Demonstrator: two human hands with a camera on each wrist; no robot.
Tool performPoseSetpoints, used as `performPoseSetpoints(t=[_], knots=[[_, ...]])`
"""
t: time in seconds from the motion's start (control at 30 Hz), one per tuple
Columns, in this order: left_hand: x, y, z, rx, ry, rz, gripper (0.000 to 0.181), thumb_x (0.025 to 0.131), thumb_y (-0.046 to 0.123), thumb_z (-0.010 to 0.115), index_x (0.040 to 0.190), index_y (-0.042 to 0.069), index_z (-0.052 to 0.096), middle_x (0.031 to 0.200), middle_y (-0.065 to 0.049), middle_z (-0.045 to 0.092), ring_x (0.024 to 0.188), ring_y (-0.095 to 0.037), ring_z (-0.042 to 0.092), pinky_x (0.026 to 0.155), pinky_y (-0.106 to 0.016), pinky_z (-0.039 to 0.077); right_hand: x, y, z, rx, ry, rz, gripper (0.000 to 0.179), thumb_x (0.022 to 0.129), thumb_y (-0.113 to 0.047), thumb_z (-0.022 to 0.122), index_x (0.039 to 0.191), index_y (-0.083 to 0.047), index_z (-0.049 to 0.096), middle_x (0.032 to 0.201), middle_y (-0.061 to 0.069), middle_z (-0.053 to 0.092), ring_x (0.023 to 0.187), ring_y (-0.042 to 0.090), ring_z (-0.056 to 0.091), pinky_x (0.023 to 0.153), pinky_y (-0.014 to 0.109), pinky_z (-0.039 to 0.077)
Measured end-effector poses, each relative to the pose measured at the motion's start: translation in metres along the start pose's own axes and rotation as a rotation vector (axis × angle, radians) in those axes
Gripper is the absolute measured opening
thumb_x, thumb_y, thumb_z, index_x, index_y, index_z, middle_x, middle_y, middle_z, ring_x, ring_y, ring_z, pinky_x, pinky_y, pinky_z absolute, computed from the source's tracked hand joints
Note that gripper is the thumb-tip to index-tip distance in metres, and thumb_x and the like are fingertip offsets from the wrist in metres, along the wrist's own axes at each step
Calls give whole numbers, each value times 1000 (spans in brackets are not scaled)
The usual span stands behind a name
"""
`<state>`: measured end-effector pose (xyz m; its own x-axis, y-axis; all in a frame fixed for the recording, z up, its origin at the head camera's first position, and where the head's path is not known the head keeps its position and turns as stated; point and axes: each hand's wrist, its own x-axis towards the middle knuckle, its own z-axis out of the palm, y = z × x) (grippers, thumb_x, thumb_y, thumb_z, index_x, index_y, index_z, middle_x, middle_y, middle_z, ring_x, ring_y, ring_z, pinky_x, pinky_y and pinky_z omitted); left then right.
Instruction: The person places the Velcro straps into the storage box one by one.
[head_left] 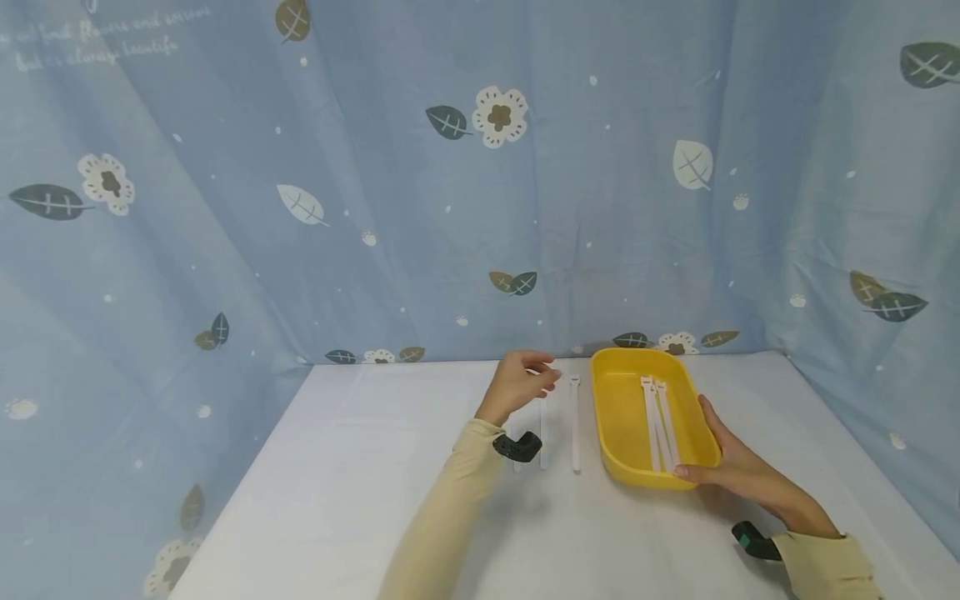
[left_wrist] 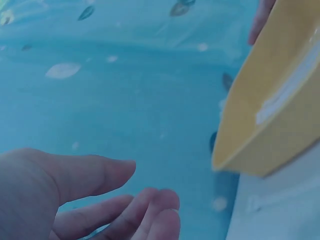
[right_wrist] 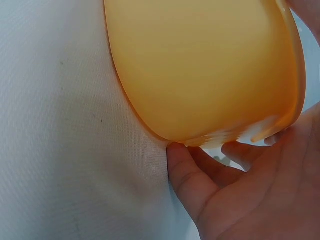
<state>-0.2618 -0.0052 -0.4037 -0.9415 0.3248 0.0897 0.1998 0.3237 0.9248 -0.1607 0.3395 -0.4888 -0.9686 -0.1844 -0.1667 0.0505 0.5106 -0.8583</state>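
As right hand (head_left: 733,468) grips tray (head_left: 621,417), strips (head_left: 651,423) beside thumb (head_left: 690,473).

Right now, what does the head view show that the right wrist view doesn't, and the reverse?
Of these two, only the head view shows the left hand, the white strips in the yellow tray and more strips on the white table. Only the right wrist view shows the lower fingers of the right hand by the tray's bottom edge. Both share the tray, the right hand holding it and the table.
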Motion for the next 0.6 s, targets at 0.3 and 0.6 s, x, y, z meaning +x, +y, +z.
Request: performPoseSetpoints(t=[0.3,0.6], knots=[[-17,-22,-28,0,132,11,34,95,15,73,125,-1,71,103,-18,76,83,-24,77,72,-30,66,-1,-1,1,-5,-1,-1,131,87,-29,79,160,-17,-29,169,27,-22,153,62,-7,109,89,7],[-27,-41,-33,-39,211,-19,31,94,15,73,121,0,73,98,-19,76,81,-29,77,70,-30,65,-1,-2,1,-7,3,0,130,87,-30,78,160,-16,-29,168,28,-22,152,63,-7,109,89,8]])
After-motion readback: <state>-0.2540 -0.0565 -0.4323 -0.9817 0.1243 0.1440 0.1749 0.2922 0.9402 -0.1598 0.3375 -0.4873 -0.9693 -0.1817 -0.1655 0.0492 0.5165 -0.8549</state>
